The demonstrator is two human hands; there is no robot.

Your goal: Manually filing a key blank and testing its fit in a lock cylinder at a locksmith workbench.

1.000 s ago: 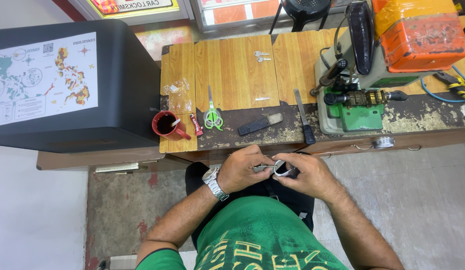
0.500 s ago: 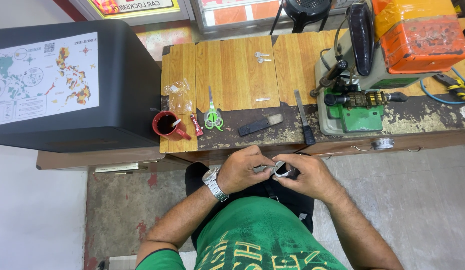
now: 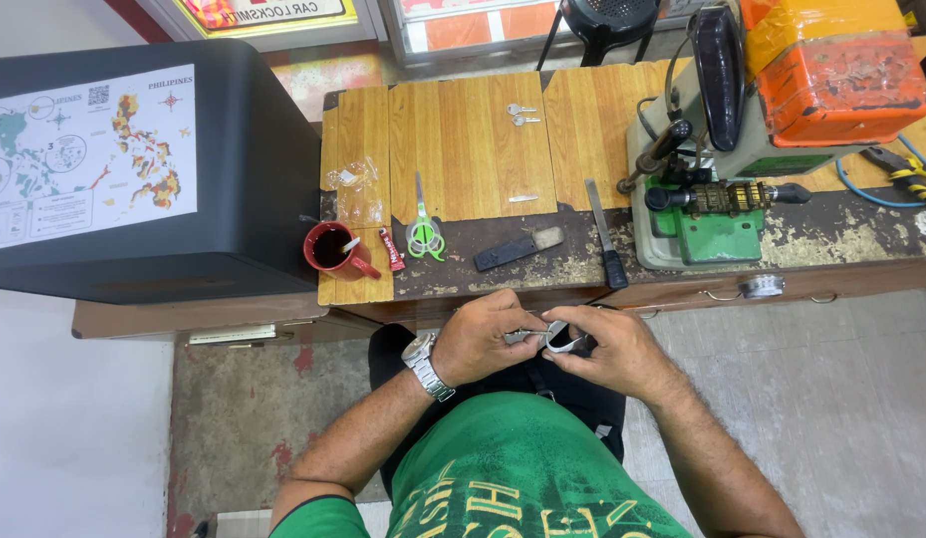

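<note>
Black and boxy, a cabinet fills the far left, with a map sheet stuck on its top; just to its right begins the wooden surface, pale planks at the back and a worn dark strip along the near edge; on that near edge stands a red mug with dark liquid and something small leaning in it; a clear plastic bag lies behind the mug; green-handled scissors rest closed beside it, then a dark flat bar and a file with a black handle; two small keys lie together near the back; a green and grey key machine sits at the right, with an orange box on top of it.

Below the surface edge, over the lap of the person in a green shirt, the two hands meet; the left hand, with a metal wristwatch, is closed around one end of a small metal piece; the right hand pinches the other end between thumb and fingers; what the piece is cannot be told, as the fingers hide most of it.
</note>
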